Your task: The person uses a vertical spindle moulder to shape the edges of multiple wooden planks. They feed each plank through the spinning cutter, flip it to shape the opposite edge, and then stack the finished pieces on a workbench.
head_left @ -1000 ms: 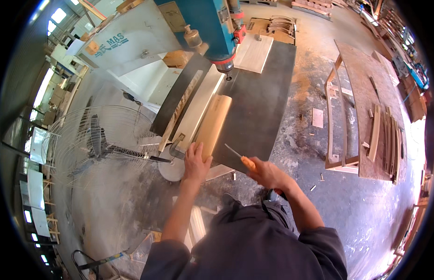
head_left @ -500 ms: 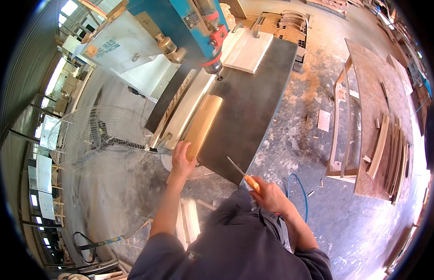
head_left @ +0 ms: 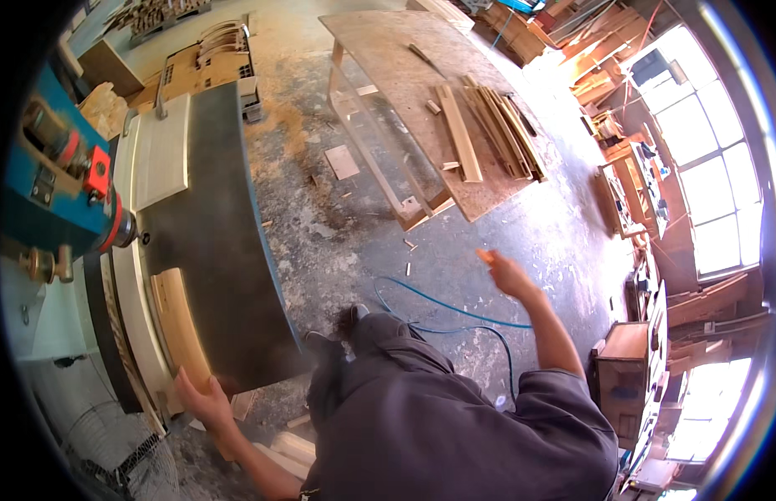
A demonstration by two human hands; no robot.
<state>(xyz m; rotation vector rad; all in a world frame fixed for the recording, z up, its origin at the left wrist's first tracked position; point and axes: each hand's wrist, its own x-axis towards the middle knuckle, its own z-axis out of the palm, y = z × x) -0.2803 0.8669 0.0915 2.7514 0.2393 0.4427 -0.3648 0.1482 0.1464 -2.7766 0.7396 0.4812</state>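
Note:
A smooth, pale wooden piece [head_left: 181,313] lies lengthwise on the dark machine table [head_left: 225,275], against a long wooden strip [head_left: 136,309]. My left hand [head_left: 206,402] grips its near end, the thumb on one side and the fingers on the other. Out to the right, over the floor, my right hand [head_left: 511,275] is closed round a hand tool with an orange handle [head_left: 486,256]; its metal shaft cannot be made out now. A blue drill press head [head_left: 62,179] with a chuck [head_left: 139,239] stands above the table's left side.
A low wooden table [head_left: 396,42] beyond the machine carries several wooden strips [head_left: 496,125]. A blue hose [head_left: 454,324] loops over the floor right of my legs. A clamp [head_left: 160,102] holds a board [head_left: 164,159] at the table's far end. A wire fan guard [head_left: 104,442] stands lower left.
The view has swung right, so the drill press sits farther left. My right hand has moved away from my body to the right with the tool. My left hand stays on the wooden piece.

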